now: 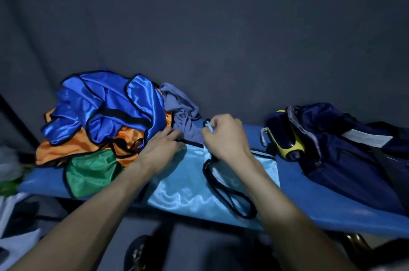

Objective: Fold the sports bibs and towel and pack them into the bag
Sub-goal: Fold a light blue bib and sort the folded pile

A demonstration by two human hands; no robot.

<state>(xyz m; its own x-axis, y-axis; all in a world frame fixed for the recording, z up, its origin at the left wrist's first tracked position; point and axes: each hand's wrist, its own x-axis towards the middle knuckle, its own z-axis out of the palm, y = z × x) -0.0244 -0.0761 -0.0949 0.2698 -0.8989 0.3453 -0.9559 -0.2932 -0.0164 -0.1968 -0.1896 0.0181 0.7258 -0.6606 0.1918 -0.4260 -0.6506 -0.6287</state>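
Item: light-blue bib, spread flat on the blue bench, centre, near edge. Right hand pinched its far strap, fingers curled; left hand lay with straight fingers on the far-left corner. Step judged: first fold starting; next move would call for bringing the pinched edge over squarely. Left, unfolded heap: royal-blue bib, orange bib, green bib, grey-blue towel. Right: navy bag, mouth open, contents indiscernible.

One head-worn camera looks forward and down, close over the blue counter, facing the dark backdrop behind it.
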